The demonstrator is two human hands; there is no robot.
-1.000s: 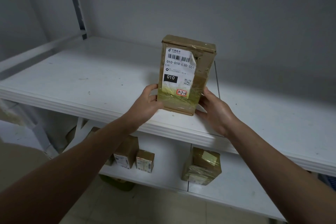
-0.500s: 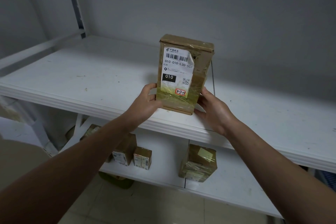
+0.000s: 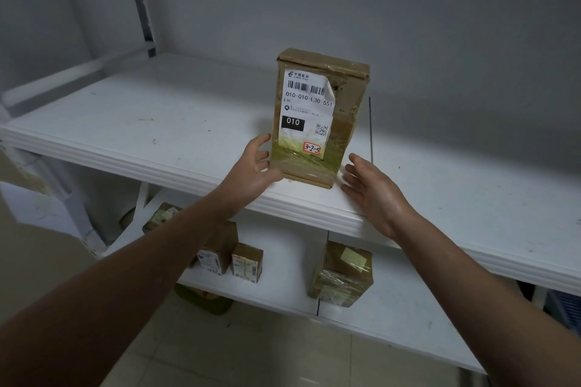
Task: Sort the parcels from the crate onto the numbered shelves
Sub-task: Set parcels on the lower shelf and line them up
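Note:
A tall brown cardboard parcel (image 3: pixel 342 104) stands upright near the front edge of the upper white shelf (image 3: pixel 157 122). Its white label reads 010-010-L30-551, and a small red tag says 3-2-5. My left hand (image 3: pixel 254 163) is at the parcel's lower left side, fingers relaxed and just touching it. To the right of the parcel's base, my right hand (image 3: pixel 374 188) hovers with straight fingers, a small gap away from the box.
The lower white shelf (image 3: pixel 393 317) carries several smaller parcels: a taped box (image 3: pixel 342 273) at the right, two small boxes (image 3: pixel 232 258) at the middle. A grey wall backs the shelves. A shelf post (image 3: pixel 141 0) rises at the upper left. Tiled floor lies below.
Both hands gripped the parcel's lower sides before. Now the right hand has let go and drawn back, and the left hand's grip has loosened. The parcel stands on the shelf.

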